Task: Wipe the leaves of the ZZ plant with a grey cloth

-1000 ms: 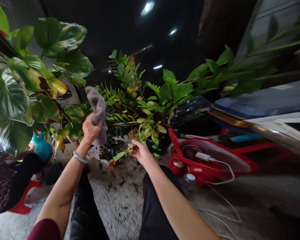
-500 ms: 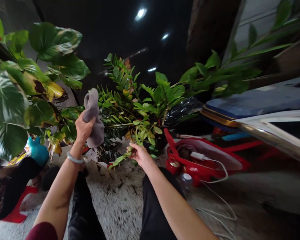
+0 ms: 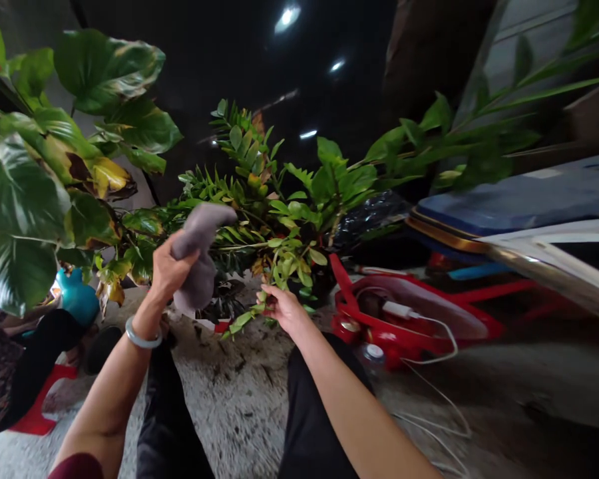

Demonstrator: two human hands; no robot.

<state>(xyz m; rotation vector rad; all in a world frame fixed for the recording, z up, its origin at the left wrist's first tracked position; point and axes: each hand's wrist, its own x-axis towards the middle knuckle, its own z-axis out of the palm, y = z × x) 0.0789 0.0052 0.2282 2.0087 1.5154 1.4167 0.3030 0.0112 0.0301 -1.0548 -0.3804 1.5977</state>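
A grey cloth is bunched in my left hand, its upper end flopping to the right in front of the plant leaves. My right hand pinches a thin green leafy stem low in front of the plant, its fingers closed. The bushy green plant rises behind both hands, with some yellow and brown leaves among the green ones. A pale bracelet circles my left wrist.
Large-leaved plant at left; beneath it, a seated person's dark-clad leg beside a red stool. At right, a red basket holds a white charger with a cable, near a plastic bottle and a blue-topped surface.
The cloth's upper end has dropped and swung to the right as my left hand moved slightly down. My right hand stays on the stem, with little movement.
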